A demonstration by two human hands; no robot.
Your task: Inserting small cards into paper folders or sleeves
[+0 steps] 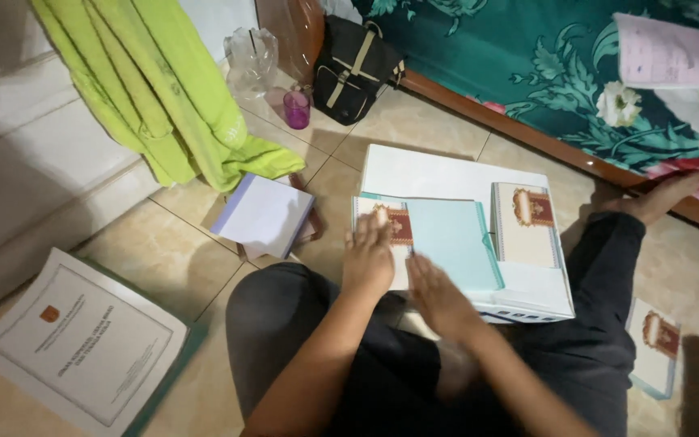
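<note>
A pale blue folder [453, 243] was laid on a white box [446, 174] on the floor, just in front of the seated person's knees. A patterned card [396, 222] was tucked under the folder's left edge, and a second one [525, 222] was set beside it on the right, seemingly so that the box could serve as a raised, flat surface. The left hand [368, 257] was held flat and open, fingers together, over the left card; the right hand [438, 298] was also spread open, blurred, at the folder's near edge. Nothing was gripped by either. A white notepad [264, 214] was lying to the left, and a framed document [82, 344] nearer the wall. The floor [171, 259] was tiled in beige. A green cloth [171, 89], a purple cup [296, 109] and a black bag [351, 69] were seen further off, beside a floral bedspread [544, 73].
</note>
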